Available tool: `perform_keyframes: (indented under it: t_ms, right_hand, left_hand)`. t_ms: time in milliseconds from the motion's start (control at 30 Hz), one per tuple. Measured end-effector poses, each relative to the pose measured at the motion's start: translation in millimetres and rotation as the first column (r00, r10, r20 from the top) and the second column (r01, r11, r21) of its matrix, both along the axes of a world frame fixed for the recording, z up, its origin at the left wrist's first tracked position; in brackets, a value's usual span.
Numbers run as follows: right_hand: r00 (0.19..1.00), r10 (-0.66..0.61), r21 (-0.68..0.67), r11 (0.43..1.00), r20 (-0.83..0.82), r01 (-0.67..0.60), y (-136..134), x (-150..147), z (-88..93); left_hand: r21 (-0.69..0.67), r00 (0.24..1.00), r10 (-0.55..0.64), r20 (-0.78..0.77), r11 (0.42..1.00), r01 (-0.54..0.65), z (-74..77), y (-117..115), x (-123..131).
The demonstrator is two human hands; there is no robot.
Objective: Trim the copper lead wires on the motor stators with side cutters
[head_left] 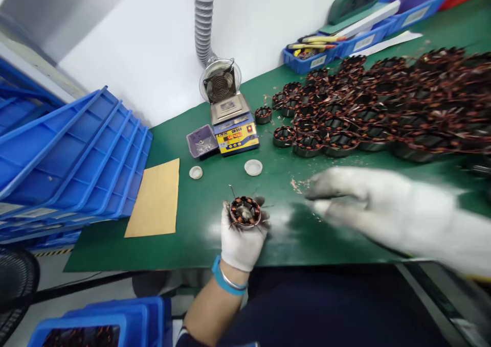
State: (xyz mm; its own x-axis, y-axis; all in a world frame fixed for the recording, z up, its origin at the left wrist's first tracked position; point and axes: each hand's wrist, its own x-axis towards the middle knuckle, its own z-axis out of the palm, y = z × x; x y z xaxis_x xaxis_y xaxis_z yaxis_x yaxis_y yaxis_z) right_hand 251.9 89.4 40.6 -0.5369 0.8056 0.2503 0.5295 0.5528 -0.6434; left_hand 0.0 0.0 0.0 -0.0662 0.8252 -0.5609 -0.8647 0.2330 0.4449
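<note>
My left hand (242,242), in a white glove with dark fingertips, is closed around a stator (245,212). The stator is a dark ring with copper windings, and thin wire ends stick out from it. It faces up toward me above the front part of the green bench. My right hand (360,204), also gloved, is over the bench to the right, smeared by motion. Its thumb and fingers reach left with the tips near each other. Whether anything is between them cannot be made out. Small copper-coloured scraps (297,183) lie by its fingertips.
Many stators (339,132) crowd the bench's right side. A yellow-and-blue heated device (237,136) stands at the back beside a small purple tray (202,141). Two white dishes, including a round one (253,167), and brown cardboard (154,199) lie nearer. Blue crates (76,153) stand left.
</note>
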Motion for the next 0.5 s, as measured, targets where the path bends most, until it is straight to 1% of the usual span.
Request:
perform_keyframes:
  t_ms: [33, 67, 100, 133, 200, 233, 300, 333, 367, 400, 433, 467, 500]
  right_hand:
    - [1.000, -0.010, 0.020, 1.000, -0.018, 0.010, -14.5, -15.8, -21.6]
    - [0.998, -0.050, 0.041, 0.998, -0.042, 0.052, -28.0, -32.5, -42.0]
    - [0.993, -0.076, 0.090, 0.992, -0.093, 0.084, -39.4, -49.0, -59.9]
    - [0.985, -0.096, 0.117, 0.987, -0.142, 0.113, -48.3, -64.6, -74.4]
    - [0.961, -0.119, 0.112, 0.982, -0.250, 0.151, -58.4, -91.2, -92.5]
    - [0.945, -0.138, 0.061, 0.985, -0.297, 0.163, -60.2, -101.8, -97.0]
    - [0.894, -0.215, -0.119, 0.976, -0.392, 0.183, -59.5, -117.1, -100.7]
    - [0.854, -0.267, -0.228, 0.957, -0.446, 0.180, -57.8, -121.8, -101.5]
    - [0.808, -0.316, -0.325, 0.931, -0.497, 0.165, -55.8, -124.5, -102.2]
    - [0.764, -0.354, -0.396, 0.907, -0.540, 0.141, -53.6, -125.2, -103.2]
    - [0.726, -0.378, -0.439, 0.891, -0.575, 0.116, -51.4, -124.0, -104.5]
    - [0.702, -0.390, -0.462, 0.882, -0.595, 0.098, -49.3, -121.0, -105.8]
    - [0.699, -0.394, -0.467, 0.879, -0.596, 0.097, -47.4, -116.5, -107.1]
  left_hand:
    - [0.029, 1.000, 0.020, 0.018, 0.999, -0.020, 2.1, 2.3, 2.1]
    - [0.053, 0.999, 0.026, 0.027, 0.998, -0.028, 3.6, 4.4, 4.6]
    - [0.068, 0.999, 0.031, 0.032, 0.997, -0.034, 4.3, 6.4, 7.3]
    - [0.075, 0.999, 0.038, 0.037, 0.996, -0.041, 4.0, 8.3, 10.5]
    - [0.059, 0.997, 0.064, 0.050, 0.996, -0.067, 1.0, 11.3, 18.4]
    - [0.046, 0.995, 0.082, 0.054, 0.995, -0.085, -1.6, 12.3, 22.8]
    - [0.028, 0.995, 0.091, 0.050, 0.995, -0.092, -7.8, 13.2, 31.2]
    - [0.036, 0.996, 0.082, 0.023, 0.996, -0.083, -10.9, 13.1, 34.1]
    - [0.060, 0.997, 0.069, -0.035, 0.996, -0.067, -13.4, 12.7, 35.4]
    - [0.095, 0.989, 0.049, -0.137, 0.995, -0.036, -15.4, 12.2, 34.8]
    - [0.126, 0.964, 0.032, -0.264, 0.992, 0.002, -16.5, 11.7, 32.1]
    - [0.148, 0.921, 0.027, -0.388, 0.988, 0.033, -16.7, 11.3, 27.4]
    - [0.156, 0.867, 0.036, -0.497, 0.987, 0.048, -16.1, 11.1, 21.3]
